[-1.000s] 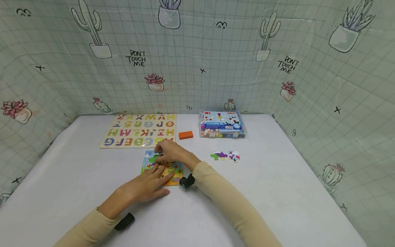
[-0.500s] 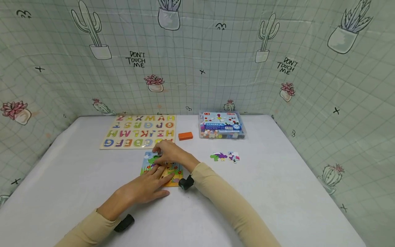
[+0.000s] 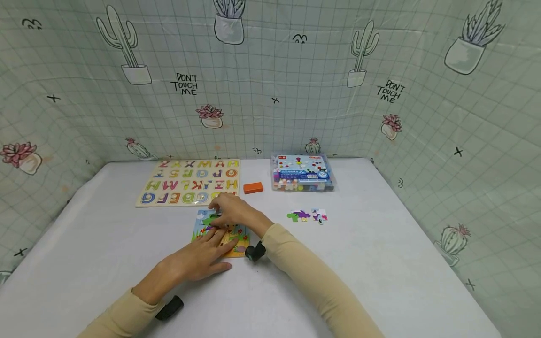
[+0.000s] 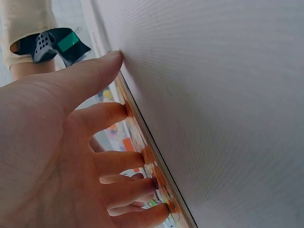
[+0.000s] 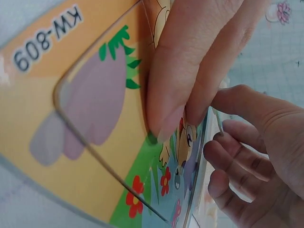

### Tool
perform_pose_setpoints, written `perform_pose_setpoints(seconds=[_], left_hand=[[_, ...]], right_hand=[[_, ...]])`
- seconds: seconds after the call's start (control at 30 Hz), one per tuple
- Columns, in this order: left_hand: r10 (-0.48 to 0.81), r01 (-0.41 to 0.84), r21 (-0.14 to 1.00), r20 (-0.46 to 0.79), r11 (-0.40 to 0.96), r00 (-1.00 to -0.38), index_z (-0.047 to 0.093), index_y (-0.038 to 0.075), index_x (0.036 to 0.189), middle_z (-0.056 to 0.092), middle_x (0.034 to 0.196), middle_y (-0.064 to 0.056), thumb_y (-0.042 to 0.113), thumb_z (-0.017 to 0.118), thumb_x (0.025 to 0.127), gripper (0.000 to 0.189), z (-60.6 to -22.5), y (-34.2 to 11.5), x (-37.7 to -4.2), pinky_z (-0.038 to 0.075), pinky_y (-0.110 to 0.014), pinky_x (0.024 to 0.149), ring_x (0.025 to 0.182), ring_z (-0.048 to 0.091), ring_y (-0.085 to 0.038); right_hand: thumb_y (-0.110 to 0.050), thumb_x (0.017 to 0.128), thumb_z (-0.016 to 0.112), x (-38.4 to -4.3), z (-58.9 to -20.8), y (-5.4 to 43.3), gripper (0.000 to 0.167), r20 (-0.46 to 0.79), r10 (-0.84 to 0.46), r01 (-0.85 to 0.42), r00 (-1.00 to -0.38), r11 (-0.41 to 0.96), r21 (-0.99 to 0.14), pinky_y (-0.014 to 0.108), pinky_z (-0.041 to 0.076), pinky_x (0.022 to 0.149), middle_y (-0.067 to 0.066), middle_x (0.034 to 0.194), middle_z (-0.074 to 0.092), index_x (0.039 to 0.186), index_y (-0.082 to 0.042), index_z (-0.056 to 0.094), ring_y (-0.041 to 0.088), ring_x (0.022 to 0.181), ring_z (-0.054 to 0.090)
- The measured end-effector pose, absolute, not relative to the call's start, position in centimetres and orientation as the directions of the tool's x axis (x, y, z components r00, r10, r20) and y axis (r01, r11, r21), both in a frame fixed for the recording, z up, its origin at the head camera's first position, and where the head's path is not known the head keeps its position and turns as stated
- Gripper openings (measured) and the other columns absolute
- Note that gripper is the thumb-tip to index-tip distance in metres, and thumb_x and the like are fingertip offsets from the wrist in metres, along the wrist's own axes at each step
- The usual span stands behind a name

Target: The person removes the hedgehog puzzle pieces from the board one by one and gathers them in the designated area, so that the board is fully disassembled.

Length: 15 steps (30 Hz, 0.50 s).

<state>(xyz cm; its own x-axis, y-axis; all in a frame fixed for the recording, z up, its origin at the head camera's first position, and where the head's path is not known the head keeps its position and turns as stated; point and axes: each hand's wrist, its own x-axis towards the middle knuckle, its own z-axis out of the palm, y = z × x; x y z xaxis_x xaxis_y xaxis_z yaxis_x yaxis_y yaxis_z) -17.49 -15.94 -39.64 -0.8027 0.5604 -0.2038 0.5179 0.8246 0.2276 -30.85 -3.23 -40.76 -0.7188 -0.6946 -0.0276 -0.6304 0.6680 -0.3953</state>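
Observation:
A colourful jigsaw puzzle board (image 3: 242, 241) lies on the table in the head view, showing flowers, grass and a green figure. My left hand (image 3: 195, 259) rests on its lower part with spread, nearly straight fingers, and the thumb lies on the table in front of the board. In the left wrist view, the fingertips (image 4: 137, 159) press on the board's surface by its edge. Over the board's upper part, my right hand (image 3: 234, 210) pinches a thin puzzle piece (image 5: 219, 121) between thumb and fingers. The piece shows almost edge-on in the right wrist view, its picture hidden.
Two loose groups of puzzle pieces, one green and purple (image 3: 298, 216) and one white and purple (image 3: 320, 215), lie right of the board. Behind are a wooden alphabet board (image 3: 186, 180), an orange block (image 3: 253, 188) and a clear plastic box (image 3: 302, 173) of colourful parts.
Both hands stay almost where they were on the board, with the same finger poses. The whole head view has shifted slightly.

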Motion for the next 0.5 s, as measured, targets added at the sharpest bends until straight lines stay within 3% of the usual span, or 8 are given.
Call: perform_pose_setpoints(seconds=[0.5], left_hand=[[0.544, 0.496, 0.242, -0.209, 0.834, -0.812, 0.037, 0.017, 0.152, 0.018, 0.162, -0.022, 0.044, 0.053, 0.100, 0.061, -39.9, -16.1, -17.5, 0.025, -0.059, 0.118, 0.149, 0.019, -0.046]], right_hand=[[-0.033, 0.086, 0.076, -30.9, -40.3, -1.1, 0.038, -0.021, -0.694, -0.616, -0.719, 0.652, -0.443, 0.027, 0.049, 0.093, -0.002, 0.111, 0.068, 0.119, -0.016, 0.070, 0.012, 0.105, 0.058]])
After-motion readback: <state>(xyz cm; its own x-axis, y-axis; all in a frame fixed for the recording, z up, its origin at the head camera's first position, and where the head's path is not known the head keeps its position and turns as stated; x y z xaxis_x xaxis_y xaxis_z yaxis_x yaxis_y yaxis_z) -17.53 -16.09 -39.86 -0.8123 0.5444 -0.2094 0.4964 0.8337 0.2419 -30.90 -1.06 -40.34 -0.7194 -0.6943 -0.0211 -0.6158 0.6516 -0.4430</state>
